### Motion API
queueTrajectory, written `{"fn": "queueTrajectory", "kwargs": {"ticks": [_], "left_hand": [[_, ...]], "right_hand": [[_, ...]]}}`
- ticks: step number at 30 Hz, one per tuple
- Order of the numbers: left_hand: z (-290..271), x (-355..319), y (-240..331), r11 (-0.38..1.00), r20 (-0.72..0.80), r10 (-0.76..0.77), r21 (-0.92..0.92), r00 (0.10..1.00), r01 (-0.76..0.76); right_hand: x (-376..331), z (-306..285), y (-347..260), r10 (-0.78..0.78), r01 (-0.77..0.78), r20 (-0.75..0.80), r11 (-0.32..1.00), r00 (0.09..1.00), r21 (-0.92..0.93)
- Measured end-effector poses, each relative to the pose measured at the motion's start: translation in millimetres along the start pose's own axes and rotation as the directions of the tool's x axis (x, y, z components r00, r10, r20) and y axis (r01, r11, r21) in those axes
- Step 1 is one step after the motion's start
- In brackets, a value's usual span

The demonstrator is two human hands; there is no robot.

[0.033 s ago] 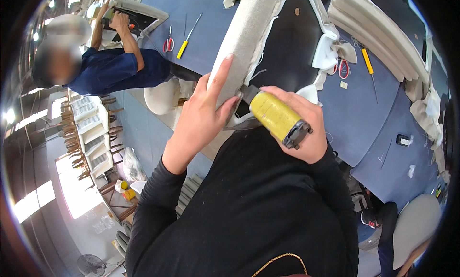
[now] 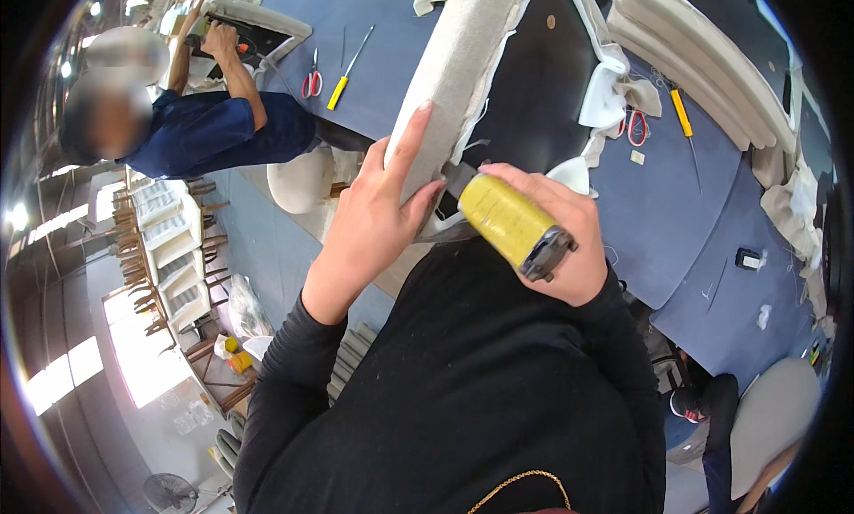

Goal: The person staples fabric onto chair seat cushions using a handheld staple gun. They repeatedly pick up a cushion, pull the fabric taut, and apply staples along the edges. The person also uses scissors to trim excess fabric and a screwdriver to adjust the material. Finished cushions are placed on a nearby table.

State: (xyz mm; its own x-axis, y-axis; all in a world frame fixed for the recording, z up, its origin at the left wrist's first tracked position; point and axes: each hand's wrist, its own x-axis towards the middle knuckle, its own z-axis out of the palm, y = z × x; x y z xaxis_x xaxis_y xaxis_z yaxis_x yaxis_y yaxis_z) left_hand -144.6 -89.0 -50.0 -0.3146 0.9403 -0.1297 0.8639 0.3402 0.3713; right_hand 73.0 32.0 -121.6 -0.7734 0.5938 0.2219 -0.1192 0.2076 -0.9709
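Table (image 2: pixel 703 211), blue-covered: red-handled scissors (image 2: pixel 310 83) and yellow-handled screwdriver (image 2: pixel 349 70) near its left edge; a second red-handled scissors (image 2: pixel 635 127) and yellow-handled tool (image 2: pixel 683 115) toward the middle; small black object (image 2: pixel 748 259) near the right edge. Curved cream upholstered pieces (image 2: pixel 703 64) at the far side. Person in a blue shirt (image 2: pixel 209 131) working at the far left corner. Floor fan (image 2: pixel 169 493) below, left.

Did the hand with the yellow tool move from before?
No. The right hand grips the yellow tool at the same spot beside the padded beige panel, with no shift against the red scissors behind.
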Motion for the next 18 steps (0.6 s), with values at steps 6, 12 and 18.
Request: {"fn": "queueTrajectory", "kwargs": {"ticks": [6, 12, 18], "left_hand": [[0.2, 0.3, 7.4, 1.0, -0.024, 0.014, 0.022, 1.0, -0.014], [0.6, -2.4, 12.3, 1.0, -0.015, -0.019, 0.012, 1.0, 0.019], [1.1, -4.3, 11.7, 1.0, -0.018, -0.013, 0.005, 1.0, 0.013]], "right_hand": [[1.4, -1.8, 1.5, -0.003, 0.004, 0.045, 0.999, 0.999, -0.044], [3.6, -3.9, -6.2, 0.042, -0.037, 0.074, 0.997, 0.996, -0.065], [1.9, 0.3, -9.1, 0.049, -0.044, 0.091, 0.997, 0.995, -0.066]]}}
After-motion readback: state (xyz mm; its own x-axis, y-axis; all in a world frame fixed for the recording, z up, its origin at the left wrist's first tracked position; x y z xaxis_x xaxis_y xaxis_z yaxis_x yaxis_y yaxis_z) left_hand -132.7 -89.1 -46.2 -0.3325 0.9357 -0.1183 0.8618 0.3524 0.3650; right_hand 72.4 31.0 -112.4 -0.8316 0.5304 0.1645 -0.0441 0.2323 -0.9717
